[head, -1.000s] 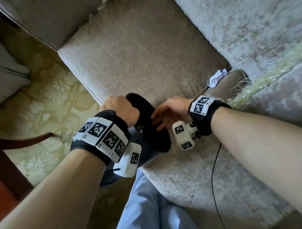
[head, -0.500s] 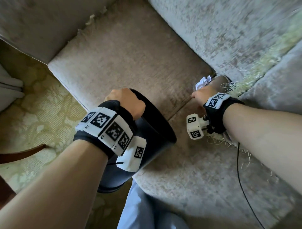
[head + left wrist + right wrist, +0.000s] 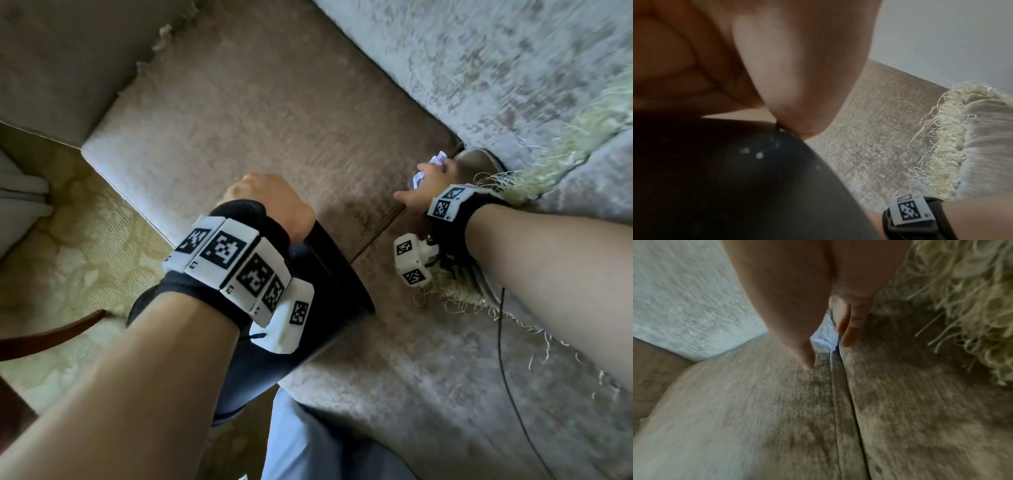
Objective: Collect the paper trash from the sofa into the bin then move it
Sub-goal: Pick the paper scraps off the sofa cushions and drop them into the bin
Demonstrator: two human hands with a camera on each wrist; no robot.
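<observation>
Reaching to the far right, the right hand [image 3: 428, 185] is closing its fingers [image 3: 849, 335] around the crumpled white paper wad [image 3: 419, 176], which is sitting in the seam where two beige sofa cushions [image 3: 274, 130] meet. The left hand [image 3: 270, 205] is gripping the rim of the tall black plastic bin [image 3: 329, 274], tilted against the sofa's near edge. A loose pinch could be pushing the paper deeper into the gap; the tilted bin could be slipping or spilling.
</observation>
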